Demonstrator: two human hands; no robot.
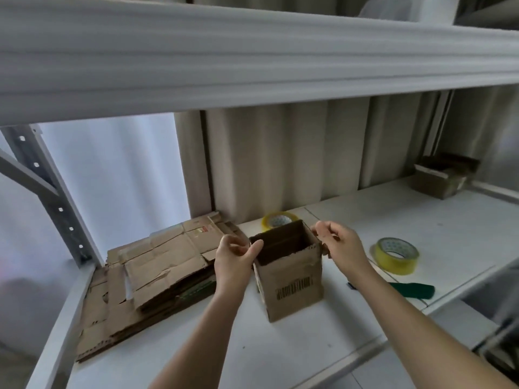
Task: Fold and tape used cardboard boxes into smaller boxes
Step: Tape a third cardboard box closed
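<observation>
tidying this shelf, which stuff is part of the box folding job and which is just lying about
Job: small open box held by left hand and right hand; flattened cardboard stack; two yellow tape rolls.

Lying about: green object; far box.

I have one view only, from a wide-angle camera worn on the person's head. It looks forward and down onto a white shelf (pixel 295 357), close enough that both forearms rise from the bottom edge toward the middle. The small box (pixel 292 282) sits near the centre, so I take it as my landmark: the left hand (pixel 234 259) is at its left rim and the right hand (pixel 341 242) at its right rim. Above the box, the upper shelf's edge (pixel 252 54) crosses the whole top, blurred and bowed by the lens. Left of the box stands a rack upright (pixel 53 197); behind it hangs a curtain (pixel 280 158).
</observation>
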